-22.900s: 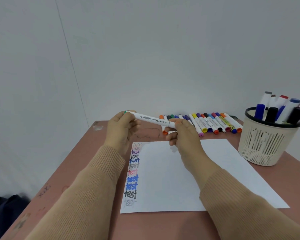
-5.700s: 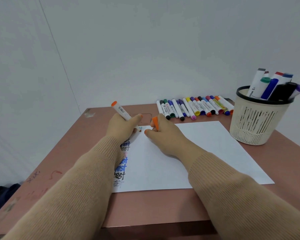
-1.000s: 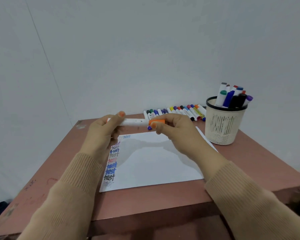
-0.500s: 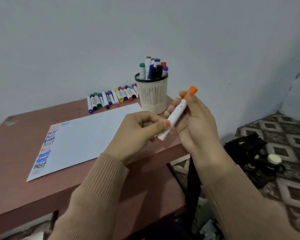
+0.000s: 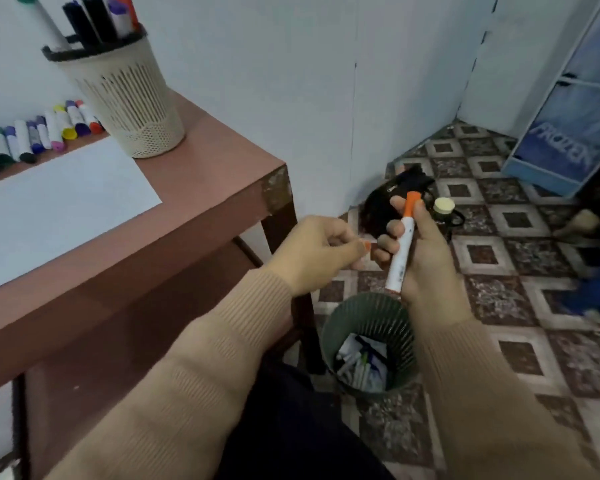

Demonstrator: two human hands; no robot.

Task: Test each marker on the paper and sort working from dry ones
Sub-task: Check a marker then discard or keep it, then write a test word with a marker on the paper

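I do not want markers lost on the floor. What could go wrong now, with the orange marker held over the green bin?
1. The right hand holds the orange marker seemingly over the far rim of the green bin, not its middle; dropped so, it may strike the rim and bounce onto the tiled floor.
2. A marker that misses could roll under the table or against the black bag.

I see open air straight down from the right hand [image 5: 426, 258] and its orange marker [image 5: 400, 251] to the green bin [image 5: 361, 313], whose mouth faces up. The table leg [image 5: 307, 341] stands just beside the bin's left side. The left hand [image 5: 316, 252], fingers curled, hangs near the marker. A black bag [image 5: 378, 209] lies beyond on the floor.
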